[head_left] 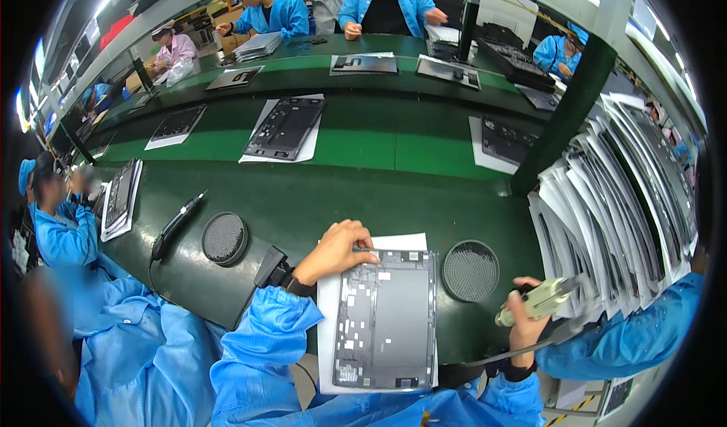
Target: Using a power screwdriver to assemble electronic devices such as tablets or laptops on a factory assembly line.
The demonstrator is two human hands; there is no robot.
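The left hand (338,251) touches the far-left corner of a tablet shell (401,313) on white paper (327,336), pinching or not I can't tell; the right hand (526,327) grips a pale green tool (541,300).

- Bright light is shed by white overhead tube lights (104,4);
- faint sheen is shown by the dark-green flat worktop (363,200);
- outer edges are bowed, corners blackened.
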